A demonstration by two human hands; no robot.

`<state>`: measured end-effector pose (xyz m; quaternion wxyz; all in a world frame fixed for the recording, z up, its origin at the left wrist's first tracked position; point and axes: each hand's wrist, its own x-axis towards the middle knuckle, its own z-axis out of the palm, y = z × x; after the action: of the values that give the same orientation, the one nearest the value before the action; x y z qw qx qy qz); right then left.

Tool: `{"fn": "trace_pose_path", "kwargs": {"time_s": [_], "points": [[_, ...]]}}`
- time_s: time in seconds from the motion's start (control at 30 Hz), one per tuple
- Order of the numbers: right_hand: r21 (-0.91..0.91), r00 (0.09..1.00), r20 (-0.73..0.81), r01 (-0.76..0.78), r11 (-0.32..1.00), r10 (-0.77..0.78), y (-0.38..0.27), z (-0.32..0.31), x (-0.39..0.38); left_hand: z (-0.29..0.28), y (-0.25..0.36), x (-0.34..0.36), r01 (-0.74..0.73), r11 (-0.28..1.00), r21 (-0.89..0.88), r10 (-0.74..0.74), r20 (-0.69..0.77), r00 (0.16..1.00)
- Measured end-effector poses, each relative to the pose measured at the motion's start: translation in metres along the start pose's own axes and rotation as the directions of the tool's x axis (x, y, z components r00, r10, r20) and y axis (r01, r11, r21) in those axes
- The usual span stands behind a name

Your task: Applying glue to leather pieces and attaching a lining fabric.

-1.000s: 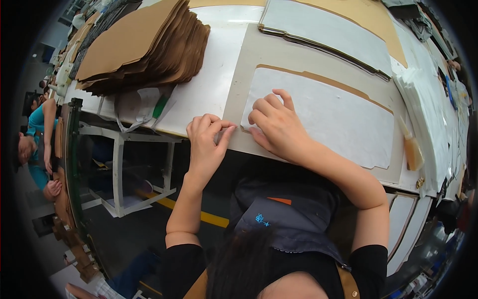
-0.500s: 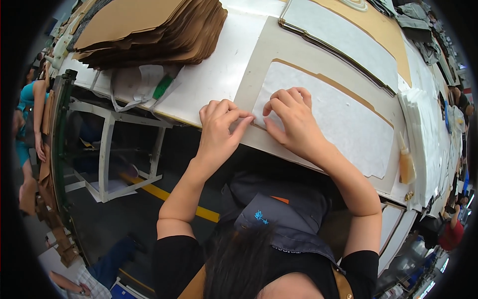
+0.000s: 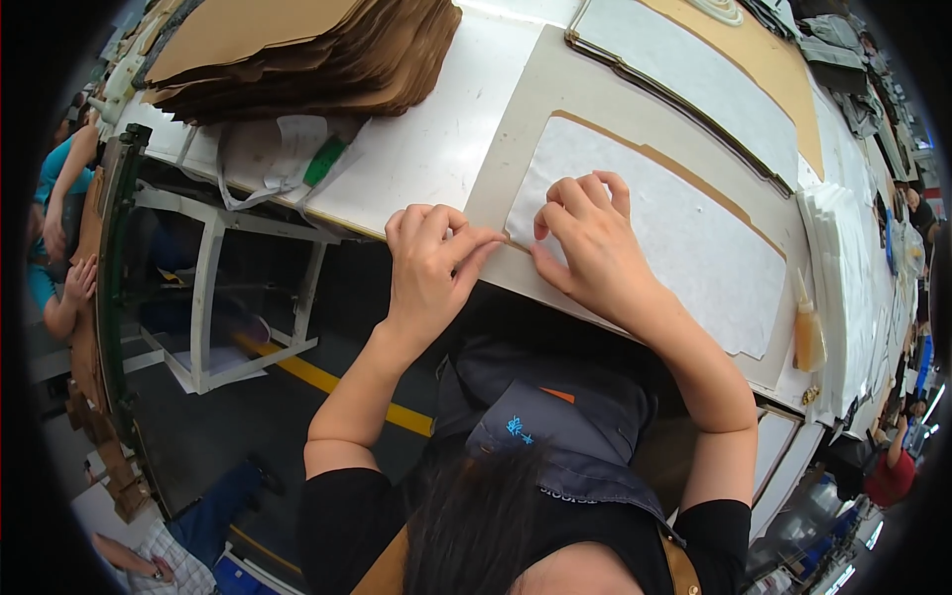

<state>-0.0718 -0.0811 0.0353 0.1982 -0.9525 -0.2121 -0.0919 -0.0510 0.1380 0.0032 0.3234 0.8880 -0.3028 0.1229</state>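
Note:
A white fibrous sheet (image 3: 684, 238) lies on a brown cardboard pattern piece (image 3: 694, 183), both on a grey board (image 3: 555, 109) at the table's near edge. My left hand (image 3: 428, 263) rests at the board's front edge, its fingertips pinching at the near left corner of the white sheet. My right hand (image 3: 587, 243) lies flat on that same corner, fingers pressing the sheet down, right beside my left fingers. Both hands touch the sheet's corner; neither lifts it clear.
A tall stack of brown cardboard pieces (image 3: 297, 50) sits at the far left of the white table (image 3: 426, 149). A second board with a white sheet (image 3: 694, 79) lies farther back. A small amber glue bottle (image 3: 808, 332) stands right. Other people work at the left and right rims.
Both hands have shifted toward the sheet's near left corner and closed together there; my left hand moved from the bare board edge onto the corner.

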Motion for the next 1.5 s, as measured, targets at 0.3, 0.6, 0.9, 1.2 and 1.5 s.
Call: {"fn": "trace_pose_path", "kwargs": {"time_s": [0.3,0.6,0.9,1.2,1.5], "points": [[-0.016,1.0,-0.022,0.008,1.0,-0.009,0.0,0.008,0.0,0.006,-0.003,-0.004,-0.028,0.999,0.017,0.028,-0.025,0.999],[0.17,0.999,-0.043,-0.025,0.985,0.033,0.015,0.005,-0.003,0.007,-0.002,-0.001,-0.063,0.997,0.036,0.065,-0.06,0.996],[0.718,0.929,0.212,-0.359,0.596,0.304,0.044,-0.012,-0.007,0.009,-0.004,-0.003,-0.063,0.998,0.027,0.065,-0.063,0.996],[0.406,0.989,0.13,-0.122,0.906,0.074,0.032,-0.014,-0.025,0.012,-0.005,-0.004,-0.057,0.998,0.001,0.056,-0.075,0.996],[0.147,0.996,0.043,0.07,0.987,-0.077,0.015,-0.004,-0.045,0.01,-0.006,-0.005,-0.115,0.993,0.025,0.116,-0.029,0.993]]}}
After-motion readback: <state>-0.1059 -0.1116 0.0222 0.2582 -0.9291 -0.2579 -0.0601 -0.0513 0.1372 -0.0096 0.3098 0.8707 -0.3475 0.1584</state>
